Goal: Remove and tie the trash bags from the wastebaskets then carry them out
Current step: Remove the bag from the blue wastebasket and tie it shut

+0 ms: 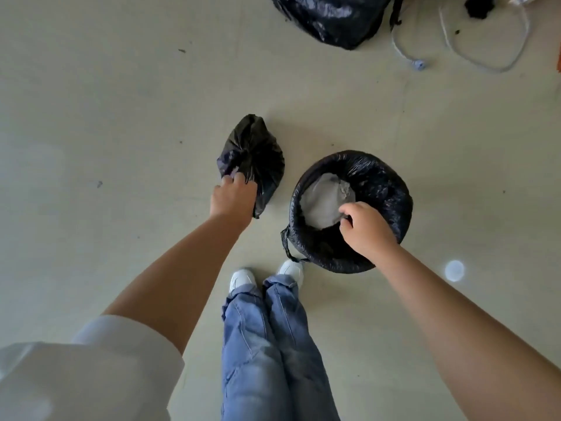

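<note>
Black crinkled plastic makes up the small trash bag [253,156], gathered to a puckered centre and lying on the pale, smooth floor [106,147]. The left hand [232,197] grips its near edge, fingers curled closed on the film. Just right of it stands the round wastebasket [391,214], lined with a glossy black liner folded over the rim; a knotted tail hangs at its near-left side. Inside lies crumpled grey-white paper [323,202]. The right hand [365,227] reaches over the rim, fingertips pinching the liner's inner edge beside the paper. A larger shiny black bag [331,16] sits well apart at the top, near a looped grey cable [485,60]. No writing is legible anywhere.
</note>
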Motion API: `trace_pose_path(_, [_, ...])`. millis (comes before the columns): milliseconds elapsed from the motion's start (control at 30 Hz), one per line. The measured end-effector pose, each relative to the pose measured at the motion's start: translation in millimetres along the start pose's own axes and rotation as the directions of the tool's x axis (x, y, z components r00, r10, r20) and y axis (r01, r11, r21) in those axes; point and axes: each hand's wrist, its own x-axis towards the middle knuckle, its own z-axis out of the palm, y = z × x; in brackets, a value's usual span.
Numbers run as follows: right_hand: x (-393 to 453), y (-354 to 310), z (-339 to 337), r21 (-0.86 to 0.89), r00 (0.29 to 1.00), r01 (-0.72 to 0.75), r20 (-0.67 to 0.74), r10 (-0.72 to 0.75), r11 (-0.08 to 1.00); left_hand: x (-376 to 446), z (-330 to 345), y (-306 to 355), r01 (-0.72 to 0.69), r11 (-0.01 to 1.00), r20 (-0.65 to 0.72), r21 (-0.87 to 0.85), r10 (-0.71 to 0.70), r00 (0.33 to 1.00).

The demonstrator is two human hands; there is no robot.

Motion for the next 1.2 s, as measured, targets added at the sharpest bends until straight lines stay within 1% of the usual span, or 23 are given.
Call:
trace_pose_path(67, [-7.0, 8.0, 10.6, -0.014, 1.000, 0.000, 0.029, 0.001, 1.000, -14.4, 23.5, 11.9, -0.049, 0.999, -0.038, 0.008, 0.049, 0.998])
trace_pose_path(167, [-24.3, 16.6, 16.4, -0.006, 0.999, 0.002, 0.044, -0.002, 1.000, -44.0, 44.9, 35.4, -0.160, 0.987, 0.004, 0.015, 0.160, 0.987])
trace_pose_path(233, [-33.9, 20.9, 12.7, 0.008, 1.000, 0.013, 0.028, -0.014, 1.000, -59.5, 51.0, 48.6, -0.176, 0.984, 0.033, 0.007, 0.176, 0.984])
trace_pose_path(300, [-42.8, 25.9, 6.2, 0.020, 1.000, 0.018, 0.016, -0.018, 1.000, -71.6, 53.6, 61.9, -0.162, 0.987, 0.047, -0.014, 0.163, 0.986])
trace_pose_path(400, [-53.8, 42.2, -0.8, -0.011, 0.999, 0.041, 0.037, -0.040, 0.999, -85.5, 54.3, 83.5, -0.122, 0.992, 0.055, -0.030, 0.124, 0.991])
trace_pose_path(500, [-59.9, 74.0, -0.2, -0.058, 0.996, 0.050, 0.073, -0.045, 0.997, -96.8, 61.0, 110.2, -0.045, 0.998, 0.077, -0.046, 0.049, 0.996])
trace_pose_path(600, [-63.1, 108.6, 6.1, 0.008, 0.996, 0.041, 0.084, -0.042, 0.999, -106.5, 75.3, 136.2, 0.078, 0.994, 0.107, -0.074, -0.070, 0.992])
trace_pose_path(667, [-65.5, 135.5, 12.7, 0.013, 0.987, 0.109, 0.120, -0.109, 0.994, -114.3, 87.9, 156.1, 0.162, 0.983, 0.117, -0.085, -0.152, 0.981])
trace_pose_path(733, [-66.9, 166.0, 21.5, -0.046, 0.967, 0.199, 0.174, -0.188, 0.979, -117.1, 99.7, 177.6, 0.207, 0.974, 0.106, -0.089, -0.197, 0.975])
trace_pose_path(833, [-57.3, 203.1, 36.5, -0.168, 0.952, 0.286, 0.165, -0.259, 0.943, -110.8, 118.6, 210.2, 0.227, 0.967, 0.061, -0.115, -0.221, 0.973])
trace_pose_path(933, [-38.5, 220.9, 56.3, -0.260, 0.938, 0.346, 0.112, -0.328, 0.902, -95.3, 144.5, 233.1, 0.173, 0.975, -0.012, -0.143, -0.177, 0.984])
trace_pose_path(1000, [-20.2, 225.2, 74.2, -0.299, 0.906, 0.418, 0.071, -0.417, 0.858, -79.8, 166.2, 237.3, 0.130, 0.979, -0.098, -0.157, -0.146, 0.984])
trace_pose_path(1067, [-0.6, 232.8, 92.9, -0.347, 0.858, 0.494, 0.044, -0.512, 0.797, -63.7, 191.9, 234.5, 0.076, 0.984, -0.191, -0.162, -0.107, 0.976])
trace_pose_path(1100, [10.9, 237.7, 102.5, -0.353, 0.833, 0.527, 0.034, -0.553, 0.773, -56.5, 202.9, 231.7, 0.038, 0.985, -0.242, -0.168, -0.079, 0.967])
trace_pose_path(1133, [20.4, 243.0, 109.6, -0.357, 0.815, 0.551, 0.033, -0.579, 0.754, -50.9, 213.0, 227.9, -0.035, 0.986, -0.310, -0.164, -0.018, 0.951])
trace_pose_path(1167, [29.5, 248.1, 115.9, -0.364, 0.802, 0.566, 0.035, -0.597, 0.739, -43.4, 223.7, 222.9, -0.130, 0.984, -0.407, -0.126, 0.068, 0.911])
trace_pose_path(1200, [36.4, 251.6, 120.6, -0.370, 0.774, 0.593, 0.015, -0.633, 0.715, -34.4, 235.1, 217.1, -0.202, 0.978, -0.488, -0.047, 0.154, 0.859])
